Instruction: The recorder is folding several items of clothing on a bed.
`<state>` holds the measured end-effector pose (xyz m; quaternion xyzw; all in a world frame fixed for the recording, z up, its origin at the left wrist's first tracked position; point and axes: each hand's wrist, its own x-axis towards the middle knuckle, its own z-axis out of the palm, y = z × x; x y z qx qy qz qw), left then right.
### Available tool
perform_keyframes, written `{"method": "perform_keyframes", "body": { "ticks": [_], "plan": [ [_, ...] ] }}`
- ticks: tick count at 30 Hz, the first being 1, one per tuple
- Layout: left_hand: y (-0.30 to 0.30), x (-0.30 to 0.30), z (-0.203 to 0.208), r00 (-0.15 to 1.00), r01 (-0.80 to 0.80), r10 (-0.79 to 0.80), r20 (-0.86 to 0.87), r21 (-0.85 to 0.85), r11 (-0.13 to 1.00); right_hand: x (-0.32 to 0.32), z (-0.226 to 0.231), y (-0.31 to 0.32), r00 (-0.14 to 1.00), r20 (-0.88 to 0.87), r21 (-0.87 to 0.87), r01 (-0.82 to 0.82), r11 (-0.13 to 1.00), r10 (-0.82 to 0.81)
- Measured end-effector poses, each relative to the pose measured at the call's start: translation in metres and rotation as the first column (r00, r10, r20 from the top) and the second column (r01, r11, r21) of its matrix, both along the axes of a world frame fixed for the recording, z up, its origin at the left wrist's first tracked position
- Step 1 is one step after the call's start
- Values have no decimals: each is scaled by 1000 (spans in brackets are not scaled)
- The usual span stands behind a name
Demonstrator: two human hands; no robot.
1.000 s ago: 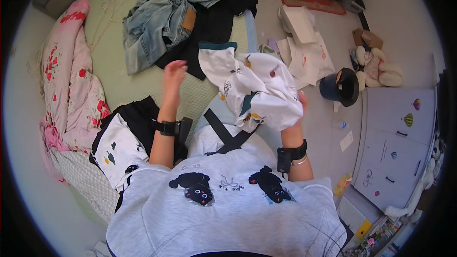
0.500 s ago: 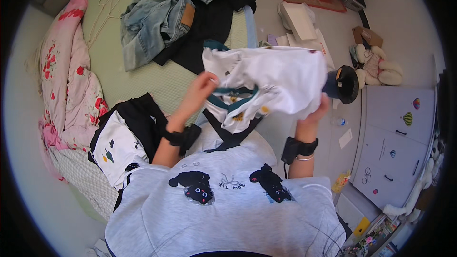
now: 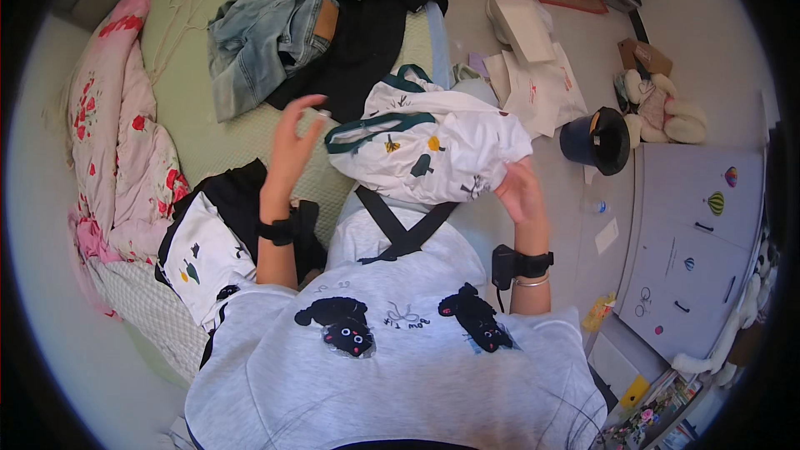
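Observation:
A white garment [image 3: 462,146] with dark green trim and small yellow and green prints lies bunched across my lap and the bed edge; its exact kind is unclear. My right hand [image 3: 520,190] has its fingers closed on the garment's right end. Left of it, my left hand [image 3: 292,142] is raised with its fingers apart, holding nothing, close to the green-trimmed opening. By my left forearm, a white printed garment [image 3: 204,262] rests over black cloth [image 3: 242,192] on the bed.
Jeans [image 3: 271,42] and black clothing [image 3: 358,58] lie on the green quilted bed [image 3: 179,58], beside a pink floral quilt [image 3: 117,133]. To the right are a dark bin [image 3: 581,137], white paper bags [image 3: 542,87], a plush toy [image 3: 658,112] and a pale cabinet [image 3: 687,242].
The garment has come down from a held-up position and moved slightly left. My left hand has let go of it and drawn away to the left; my right hand has shifted left.

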<state>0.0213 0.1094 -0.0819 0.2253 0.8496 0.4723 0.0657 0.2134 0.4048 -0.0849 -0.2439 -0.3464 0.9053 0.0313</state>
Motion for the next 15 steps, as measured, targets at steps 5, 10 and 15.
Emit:
{"method": "perform_keyframes", "body": {
  "ticks": [5, 10, 15],
  "plan": [
    [50, 28, -16, 967, 252, -255, -1, -161, 954, 15, -14, -11, 993, 116, 7, 1, 1000, -1],
    [73, 26, -32, 844, 468, -295, 448, -346, 813, 25, -18, -3, 992, 116, -71, 49, 996, -40],
    [61, 5, -44, 811, 492, -444, 380, -35, 870, 29, -17, 2, 993, 114, -61, 22, 998, -15]
  ]
}}
